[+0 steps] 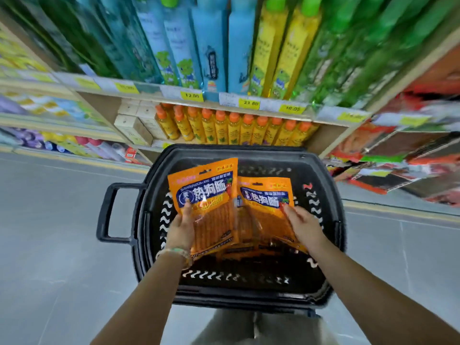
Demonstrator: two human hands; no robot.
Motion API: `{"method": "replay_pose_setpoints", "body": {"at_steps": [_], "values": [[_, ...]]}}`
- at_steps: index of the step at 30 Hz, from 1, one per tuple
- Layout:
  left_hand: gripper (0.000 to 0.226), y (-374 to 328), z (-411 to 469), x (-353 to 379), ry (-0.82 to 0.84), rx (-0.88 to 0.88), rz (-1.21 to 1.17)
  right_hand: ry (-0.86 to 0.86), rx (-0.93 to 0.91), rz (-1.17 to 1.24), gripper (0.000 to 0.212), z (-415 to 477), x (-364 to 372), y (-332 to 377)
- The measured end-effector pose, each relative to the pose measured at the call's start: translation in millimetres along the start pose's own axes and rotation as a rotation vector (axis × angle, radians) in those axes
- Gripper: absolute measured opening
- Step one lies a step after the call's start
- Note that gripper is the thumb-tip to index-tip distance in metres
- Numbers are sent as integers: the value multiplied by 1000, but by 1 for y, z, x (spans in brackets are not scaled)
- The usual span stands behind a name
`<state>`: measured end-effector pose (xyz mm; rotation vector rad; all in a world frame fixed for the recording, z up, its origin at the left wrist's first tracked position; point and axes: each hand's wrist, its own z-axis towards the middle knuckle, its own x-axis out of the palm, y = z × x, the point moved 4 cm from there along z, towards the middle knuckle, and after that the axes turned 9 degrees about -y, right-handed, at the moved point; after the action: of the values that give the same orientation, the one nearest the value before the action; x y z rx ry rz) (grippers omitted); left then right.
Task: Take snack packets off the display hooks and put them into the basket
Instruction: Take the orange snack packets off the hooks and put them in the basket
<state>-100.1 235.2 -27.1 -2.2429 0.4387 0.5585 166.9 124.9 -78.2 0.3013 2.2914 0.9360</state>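
A pale beaded bracelet [175,253] circles the left wrist; trousers [261,329] are khaki-grey.

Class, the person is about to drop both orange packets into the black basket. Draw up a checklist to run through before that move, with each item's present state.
1. The left hand pinches the left orange foil snack packet: ok.
2. The right hand holds the right orange foil snack packet: ok.
3. Both packets hang inside the rim of the black perforated plastic basket: ok.
4. Free room beneath them: cannot tell, the packets hide the bottom.
5. The black loop handle lies outside the opening: ok.
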Motion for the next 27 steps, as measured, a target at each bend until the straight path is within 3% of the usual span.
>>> {"method": "replay_pose_setpoints", "body": {"at_steps": [4,7,11,18,23,27], "values": [[55,-60,-40,-6,52,222,-21,-221,-336,127,15,-31,-72,41],[58,-110,-80,4,99,424,-89,-390,-375,332,18,-52,-137,54],[22,-180,-152,34,141,717,-186,-590,-458,477,21,-72,-240,70],[12,-264,-296,93,237,942,-407,-776,-707,325,38,-125,-406,100],[20,-306,-381,116,247,1029,-536,-899,-855,369,23,-152,-504,121],[7,-334,-423,122,235,1051,-616,-891,-911,490,22,-159,-560,140]]}}
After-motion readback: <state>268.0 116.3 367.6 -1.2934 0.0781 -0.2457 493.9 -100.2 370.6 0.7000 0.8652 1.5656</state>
